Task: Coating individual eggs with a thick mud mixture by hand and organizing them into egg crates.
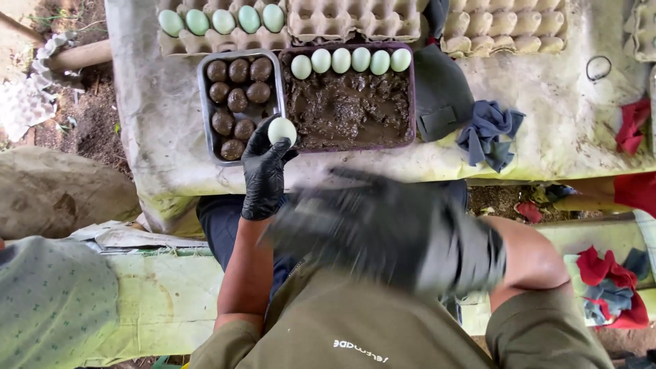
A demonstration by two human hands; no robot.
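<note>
My left hand (pixel 265 169), in a black glove, holds a pale green egg (pixel 281 130) at the edge between two trays. The grey metal tray (pixel 203 102) to its left holds several mud-coated eggs (pixel 237 100). The purple tray (pixel 412 96) to its right is full of dark mud (pixel 348 113), with a row of clean pale green eggs (pixel 351 60) along its far side. My right hand (pixel 389 229), also in a black glove, is blurred and close to the camera, fingers spread, holding nothing.
Cardboard egg cartons (pixel 355 19) line the far side of the table; the left carton (pixel 179 42) carries several green eggs. A dark pouch (pixel 441 92), a blue-grey cloth (pixel 488 133) and red cloths (pixel 632 123) lie on the right. Bare earth lies at the left.
</note>
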